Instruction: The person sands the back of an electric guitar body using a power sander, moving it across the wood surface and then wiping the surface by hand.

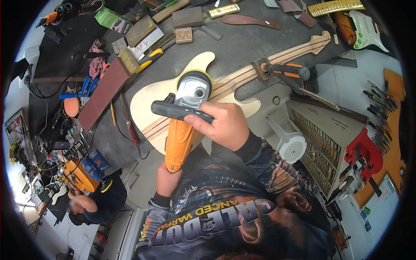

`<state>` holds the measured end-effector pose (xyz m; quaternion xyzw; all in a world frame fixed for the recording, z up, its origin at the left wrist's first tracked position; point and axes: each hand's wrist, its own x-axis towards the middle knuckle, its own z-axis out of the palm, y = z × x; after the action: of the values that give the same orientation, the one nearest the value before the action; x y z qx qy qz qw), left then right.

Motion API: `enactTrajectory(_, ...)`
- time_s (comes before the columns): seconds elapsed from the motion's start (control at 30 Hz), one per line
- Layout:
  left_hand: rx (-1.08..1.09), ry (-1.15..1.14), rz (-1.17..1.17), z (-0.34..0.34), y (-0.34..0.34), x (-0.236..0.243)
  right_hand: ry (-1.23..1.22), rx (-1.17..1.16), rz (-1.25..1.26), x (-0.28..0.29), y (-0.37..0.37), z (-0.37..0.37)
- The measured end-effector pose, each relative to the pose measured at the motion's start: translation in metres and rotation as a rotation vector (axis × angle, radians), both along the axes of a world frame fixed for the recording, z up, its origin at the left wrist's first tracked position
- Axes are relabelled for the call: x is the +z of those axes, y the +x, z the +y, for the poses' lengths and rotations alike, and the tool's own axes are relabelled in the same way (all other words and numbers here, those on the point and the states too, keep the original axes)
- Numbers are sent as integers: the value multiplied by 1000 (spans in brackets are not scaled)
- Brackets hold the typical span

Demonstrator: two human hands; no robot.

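Observation:
An orange angle grinder with a metal head and a yellow-edged round pad lies over a pale wooden electric guitar body. My right hand is closed round its black side handle, thumb on top. At the rear end of the orange casing is my left hand, closed on the grinder, most of its fingers hidden under the tool. Whether the pad touches the wood is hard to tell. The striped guitar neck runs to the upper right, under a black and orange bar clamp.
A long brown sanding board, a brush and a red-handled tool lie left on the dark workbench. Wood blocks sit at the back. Right stand a white stool and a cabinet. Another person is lower left.

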<state>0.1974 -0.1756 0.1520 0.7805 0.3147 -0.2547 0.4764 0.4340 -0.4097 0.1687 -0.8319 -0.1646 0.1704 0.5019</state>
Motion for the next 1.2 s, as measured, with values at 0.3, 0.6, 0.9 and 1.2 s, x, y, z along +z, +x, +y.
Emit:
enactTrajectory(0.3, -31, 28, 13, -1, 2, 3, 12, -13, 4, 0, -1, -5)
enactTrajectory(0.6, -52, 37, 42, -16, 4, 5, 43, -90, -10, -5, -2, -19)
enactTrajectory(0.9, 76, 64, 54, 0, -9, 2, 77, -30, -77, -8, 7, 17)
enactTrajectory(1.2, -58, -5, 33, -8, -2, 5, 19, -126, -24, 2, -12, -12)
